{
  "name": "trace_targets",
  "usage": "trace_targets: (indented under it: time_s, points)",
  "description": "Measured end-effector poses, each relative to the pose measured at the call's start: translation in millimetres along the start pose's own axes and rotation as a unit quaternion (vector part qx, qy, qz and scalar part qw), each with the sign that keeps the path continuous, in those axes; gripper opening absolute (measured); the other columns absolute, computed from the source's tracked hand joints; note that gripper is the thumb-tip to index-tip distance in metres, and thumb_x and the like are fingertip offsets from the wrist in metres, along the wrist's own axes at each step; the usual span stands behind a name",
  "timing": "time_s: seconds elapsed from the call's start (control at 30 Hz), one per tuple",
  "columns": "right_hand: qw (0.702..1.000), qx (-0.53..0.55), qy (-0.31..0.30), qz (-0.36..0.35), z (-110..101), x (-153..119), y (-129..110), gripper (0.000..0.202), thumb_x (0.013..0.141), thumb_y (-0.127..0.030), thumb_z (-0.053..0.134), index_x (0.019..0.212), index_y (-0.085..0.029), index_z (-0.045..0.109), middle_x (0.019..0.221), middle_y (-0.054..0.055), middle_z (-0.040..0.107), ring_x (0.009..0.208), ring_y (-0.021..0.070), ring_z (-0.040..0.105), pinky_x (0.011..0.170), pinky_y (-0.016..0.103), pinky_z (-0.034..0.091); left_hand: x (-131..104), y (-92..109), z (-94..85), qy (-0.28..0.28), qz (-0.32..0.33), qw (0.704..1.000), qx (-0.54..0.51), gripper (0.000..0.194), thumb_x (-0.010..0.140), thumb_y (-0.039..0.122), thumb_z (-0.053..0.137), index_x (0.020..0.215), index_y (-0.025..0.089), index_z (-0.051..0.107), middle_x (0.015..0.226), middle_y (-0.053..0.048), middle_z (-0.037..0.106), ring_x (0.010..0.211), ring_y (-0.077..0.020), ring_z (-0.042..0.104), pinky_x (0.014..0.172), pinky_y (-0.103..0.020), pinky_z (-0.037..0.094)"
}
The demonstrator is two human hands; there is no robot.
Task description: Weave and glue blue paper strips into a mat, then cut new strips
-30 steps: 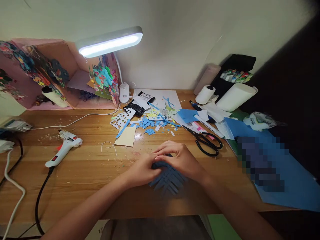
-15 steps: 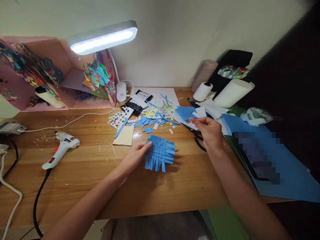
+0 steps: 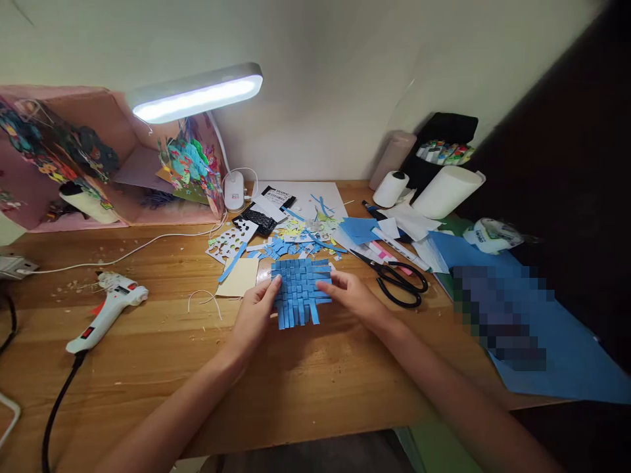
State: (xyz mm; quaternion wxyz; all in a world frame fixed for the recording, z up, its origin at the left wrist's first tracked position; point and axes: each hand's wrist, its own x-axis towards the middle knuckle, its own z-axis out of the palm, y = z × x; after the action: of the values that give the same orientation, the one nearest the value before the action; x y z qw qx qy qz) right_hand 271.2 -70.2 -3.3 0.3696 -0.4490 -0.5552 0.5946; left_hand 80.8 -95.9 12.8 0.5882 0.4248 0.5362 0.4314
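Observation:
A square of woven blue paper strips, with loose strip ends along its bottom and right sides, is held up over the wooden desk. My left hand pinches its left edge, thumb in front. At its right edge my right hand is closed on the strips, fingers partly hidden behind. Just beyond the weave lies a pile of blue and yellow paper scraps. Black-handled scissors rest to the right of my right hand.
On the left are a white glue gun and a pink box of paper decorations. A lit lamp hangs above. A cream card lies beyond my left hand. White rolls and a blue sheet are on the right.
My right hand has come left from beside the scissors to the weave's right edge and taken hold of it. The weave is raised slightly, and the scissors are now uncovered. The view has shifted a little.

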Motion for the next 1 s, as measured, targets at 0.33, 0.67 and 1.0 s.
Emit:
trace_targets:
  time_s: [0.33, 0.67, 1.0]
  points:
    - [0.997, 0.03, -0.047, 0.048, 2.7, -8.1, -2.5, 0.028, 0.071, -0.041, 0.068, 0.086, -0.018, 0.067, 0.079, 0.003, 0.068, 0.073, 0.0169, 0.062, 0.065, 0.029, 0.049, -5.3, 2.8, 6.5, 0.015, -0.021, 1.0, -0.008, 0.039, 0.055, 0.04, 0.079, 0.082, 0.013, 0.069, 0.082, -0.008, 0.073, 0.078, -0.0242, 0.067, 0.07, -0.033, 0.053]
    - [0.999, 0.032, 0.043, 0.005, 9.8, -8.4, -5.3, 0.023, 0.067, -0.033, 0.072, 0.079, -0.017, 0.062, 0.072, 0.001, 0.064, 0.065, 0.0131, 0.059, 0.06, 0.026, 0.048, -1.7, -3.0, 1.5, 0.012, -0.034, 0.996, -0.08, 0.043, 0.065, 0.038, 0.074, 0.099, 0.013, 0.063, 0.097, -0.01, 0.07, 0.084, -0.023, 0.066, 0.074, -0.034, 0.053]
    - [0.964, -0.253, -0.07, -0.038, -21.8, -5.6, -1.6, 0.017, 0.079, -0.026, 0.062, 0.093, -0.019, 0.068, 0.091, 0.005, 0.068, 0.084, 0.0189, 0.061, 0.077, 0.033, 0.047, -2.0, -0.8, -11.7, -0.052, 0.285, 0.879, 0.378, 0.052, 0.062, 0.035, 0.078, 0.106, 0.023, 0.053, 0.108, -0.007, 0.052, 0.101, -0.0241, 0.051, 0.085, -0.042, 0.045]
